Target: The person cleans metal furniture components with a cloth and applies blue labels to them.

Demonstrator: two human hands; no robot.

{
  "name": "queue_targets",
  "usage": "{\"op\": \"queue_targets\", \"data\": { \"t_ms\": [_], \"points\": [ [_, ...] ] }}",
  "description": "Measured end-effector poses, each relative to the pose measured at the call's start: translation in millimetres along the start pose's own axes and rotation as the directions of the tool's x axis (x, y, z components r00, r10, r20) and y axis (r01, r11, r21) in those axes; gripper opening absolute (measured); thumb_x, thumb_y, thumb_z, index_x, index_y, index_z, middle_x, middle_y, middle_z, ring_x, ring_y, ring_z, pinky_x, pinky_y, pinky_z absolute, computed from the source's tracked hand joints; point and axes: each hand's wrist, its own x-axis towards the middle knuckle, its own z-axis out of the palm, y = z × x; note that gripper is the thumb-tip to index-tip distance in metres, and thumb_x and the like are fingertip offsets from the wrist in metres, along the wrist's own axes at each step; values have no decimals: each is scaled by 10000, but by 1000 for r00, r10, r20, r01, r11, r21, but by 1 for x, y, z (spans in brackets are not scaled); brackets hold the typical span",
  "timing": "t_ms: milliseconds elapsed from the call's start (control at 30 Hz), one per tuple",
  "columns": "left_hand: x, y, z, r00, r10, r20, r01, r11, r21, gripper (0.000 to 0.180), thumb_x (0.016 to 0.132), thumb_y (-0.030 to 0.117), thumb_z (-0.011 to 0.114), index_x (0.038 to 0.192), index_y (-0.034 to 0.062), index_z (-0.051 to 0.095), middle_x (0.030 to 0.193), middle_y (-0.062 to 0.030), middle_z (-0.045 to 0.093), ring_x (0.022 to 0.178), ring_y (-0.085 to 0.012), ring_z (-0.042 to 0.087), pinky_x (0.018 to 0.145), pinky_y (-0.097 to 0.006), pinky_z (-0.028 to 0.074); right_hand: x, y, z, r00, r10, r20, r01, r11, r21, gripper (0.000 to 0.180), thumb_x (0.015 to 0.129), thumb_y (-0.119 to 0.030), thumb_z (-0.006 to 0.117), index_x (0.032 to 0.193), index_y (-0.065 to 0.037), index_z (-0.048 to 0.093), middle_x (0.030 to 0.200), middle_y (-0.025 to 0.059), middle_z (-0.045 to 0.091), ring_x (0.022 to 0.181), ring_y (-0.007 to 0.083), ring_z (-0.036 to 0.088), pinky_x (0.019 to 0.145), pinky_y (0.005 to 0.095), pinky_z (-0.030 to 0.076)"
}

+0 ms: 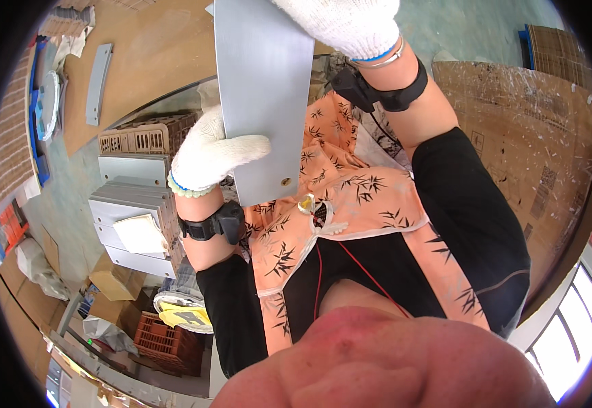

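Note:
A long flat grey panel (265, 95) with a small hole near its near end stands up in front of my body, its far end cut off by the top of the view. My left hand (216, 151), in a white knit glove, grips the panel's left edge, thumb lying across the face and the other fingers behind. Also gloved in white, my right hand (350, 26) holds the panel's right edge higher up; its fingertips are partly out of view. Beside my left forearm is a stack of similar grey panels (114, 212) with a folded white cloth (141, 234) on it.
At the far left, a curved grey strip (99, 85) lies on a brown board (153, 58). A plastic crate (136, 139) sits behind the panel stack. Large cardboard (507, 143) stands at my right. Lower left are a red-brown crate (167, 340) and cardboard boxes (116, 279).

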Motion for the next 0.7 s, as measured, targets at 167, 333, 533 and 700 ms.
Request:
{"op": "queue_targets", "data": {
  "t_ms": [167,333,533,700],
  "points": [
    [-1,3,1,1000,-11,12,10,998,58,470,825,102,760,1257,-40,640,1082,-58,705,931,-128,631,798,-269,508,0,4,3,997,-70,-30,70,997,-18,235,789,55,734,968,-26,605,993,150,677,875,242,689,759,316,555],
    [0,1,0,999,-21,33,21,1000,-3,496,830,98,755,1285,-46,621,1115,-74,703,950,-139,639,811,-277,515,-3,2,6,997,62,-51,-67,992,-103,235,768,69,730,931,-29,590,956,153,672,858,248,687,745,326,549],
    [0,-2,0,1000,-14,13,15,999,-53,527,824,86,768,1305,-52,604,1140,-92,699,969,-152,647,823,-285,521,0,0,2,998,-45,-50,39,993,-111,229,763,62,725,914,-33,584,935,149,667,835,257,681,732,331,542],
    [1,-1,-2,999,-19,43,20,999,-31,517,834,81,759,1308,-52,601,1137,-92,700,977,-158,648,834,-290,523,-2,3,5,1000,-3,-21,0,990,-140,231,758,44,734,912,-44,586,916,143,656,810,255,668,715,334,534]
  ]
}}
